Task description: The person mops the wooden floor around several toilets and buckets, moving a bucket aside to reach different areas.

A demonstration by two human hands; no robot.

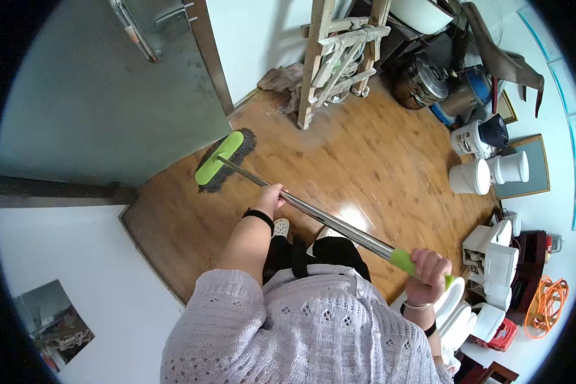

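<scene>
A mop with a long metal pole [329, 221] slants across the view. Its green head [219, 158] with dark grey fringe lies on the wooden floor beside the grey door. My left hand [272, 198] is closed round the lower part of the pole, not far above the head. Up at the other end, my right hand [429, 276] wraps round the green grip [401, 260]. Both hands wear dark wristbands, and a bracelet shows on the right wrist. My white shoes [281, 227] stand below the pole, partly hidden by my clothes.
A grey door [115, 96] stands at the left. Against the far wall leans a wooden stepladder [339, 57] with crumpled cloth [281, 83] beside it. Pots [422, 83], white buckets [470, 177], a framed board [525, 166] and white boxes [493, 249] line the right side.
</scene>
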